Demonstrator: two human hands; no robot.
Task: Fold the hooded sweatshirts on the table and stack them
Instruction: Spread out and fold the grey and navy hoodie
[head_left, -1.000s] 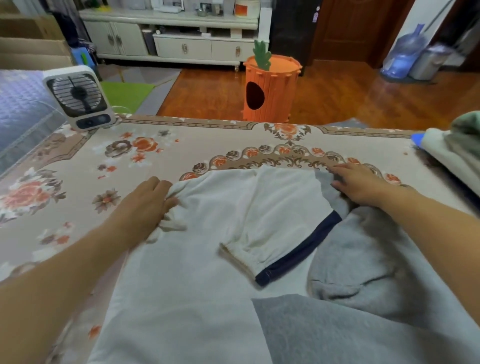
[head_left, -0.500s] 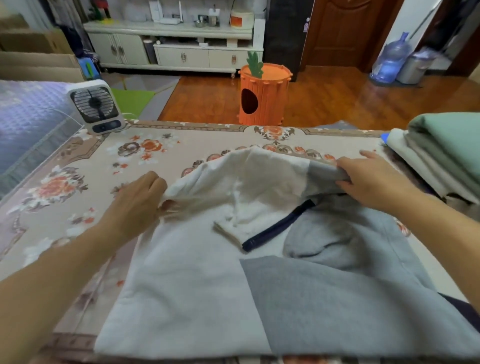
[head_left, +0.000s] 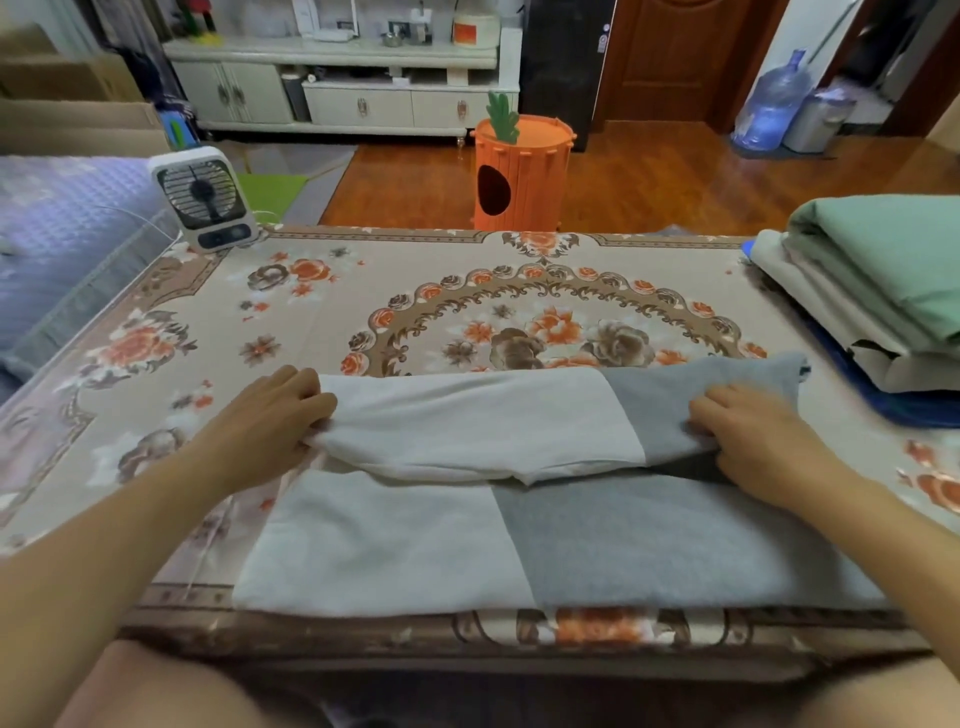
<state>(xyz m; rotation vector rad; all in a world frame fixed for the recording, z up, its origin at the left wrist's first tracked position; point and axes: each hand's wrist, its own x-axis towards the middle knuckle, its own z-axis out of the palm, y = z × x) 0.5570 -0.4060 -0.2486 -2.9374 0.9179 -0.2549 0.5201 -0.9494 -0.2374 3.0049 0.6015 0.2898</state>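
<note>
A white-and-grey hooded sweatshirt (head_left: 519, 540) lies at the near edge of the table (head_left: 467, 291), which has a floral cloth. Its far half is doubled over toward me, forming a raised fold across the middle. My left hand (head_left: 270, 426) grips the white end of that fold with curled fingers. My right hand (head_left: 753, 431) grips the grey end the same way. The hood and sleeves are hidden inside the fold. At the table's right edge sits a stack of folded sweatshirts (head_left: 883, 291), green on top, pale ones below, dark blue at the bottom.
A small white desk fan (head_left: 202, 197) stands at the table's far left corner, its cable trailing left. A quilted blue bed surface (head_left: 57, 228) lies to the left. Beyond the table stand an orange carrot-shaped bin (head_left: 524, 171) and a white cabinet (head_left: 343, 88).
Both hands have pulled the sweatshirt's far part over toward me, covering the hood and the navy-trimmed sleeve. The view has tilted up, showing more of the stack.
</note>
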